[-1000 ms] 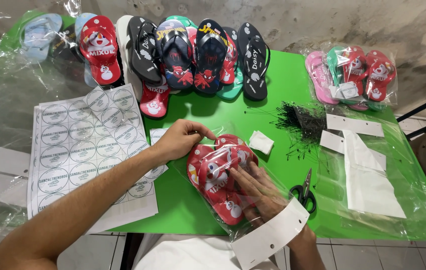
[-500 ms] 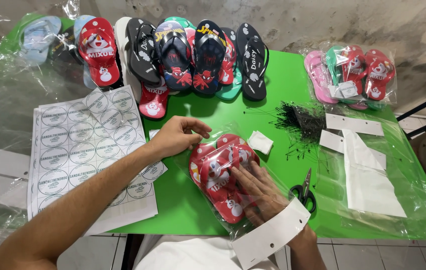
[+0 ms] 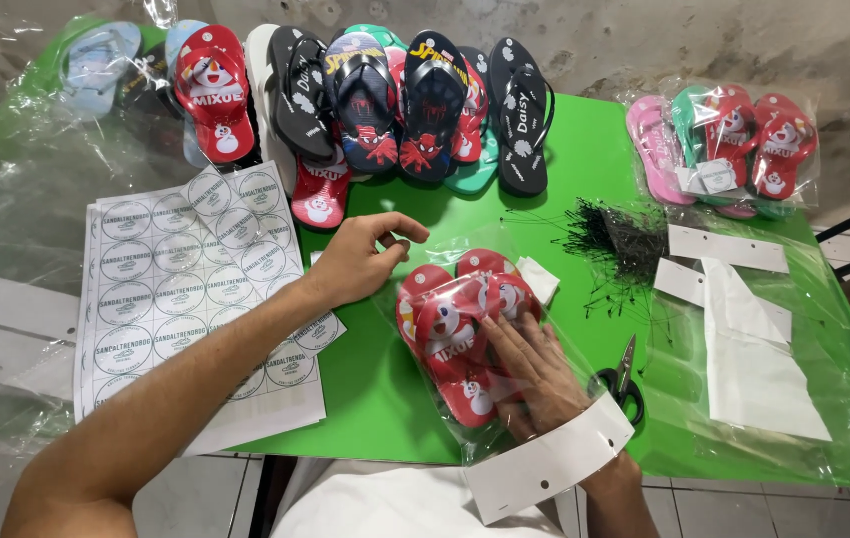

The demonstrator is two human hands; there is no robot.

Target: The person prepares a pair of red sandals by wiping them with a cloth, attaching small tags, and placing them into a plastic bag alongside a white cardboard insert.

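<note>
A pair of red flip-flops with a cartoon print (image 3: 450,329) lies in a clear plastic bag on the green table (image 3: 365,384). My right hand (image 3: 535,369) presses flat on the bag's lower right, fingers spread, with a white card header (image 3: 545,463) lying across the wrist. My left hand (image 3: 360,257) hovers just left of the bag; thumb and forefinger pinch something small that looks like a round sticker. A stack of sheets with round stickers (image 3: 191,299) lies to the left, under my left forearm.
Several loose flip-flops (image 3: 385,100) line the far edge. Bagged pairs (image 3: 729,149) sit at the far right. A pile of black fasteners (image 3: 609,234), white cards (image 3: 744,329), clear bags and black-handled scissors (image 3: 619,379) lie to the right.
My left hand has lifted off the bagged flip-flops and drawn back to the left, fingers pinched together. The right hand stays pressed on the bag.
</note>
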